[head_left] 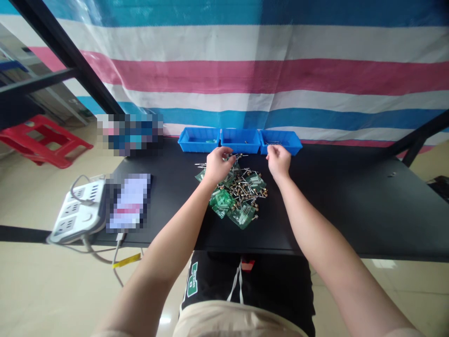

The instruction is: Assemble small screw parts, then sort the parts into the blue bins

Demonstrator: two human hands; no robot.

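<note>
My left hand (219, 164) is over the far left part of a pile of small parts, its fingers curved with a gap between thumb and forefinger; no held thing shows there. My right hand (279, 163) is closed in a pinch just before the right blue bin (294, 146); what it holds, if anything, is hidden. Between my forearms lies the pile: loose metal screws or pins (242, 188) with brownish heads, mixed with small green plastic bags (242, 216) of pale pieces. Thin metal pieces show in the right bin. The middle blue bin (240, 146) contains something tiny.
A left blue bin (198, 146) with a greenish piece completes the row at the striped sheet (217, 75). On the black table (351, 201), a white power strip (79, 208) and a blurred-out phone-like object (129, 201) with a cable lie left. A red stool (45, 140) stands beyond.
</note>
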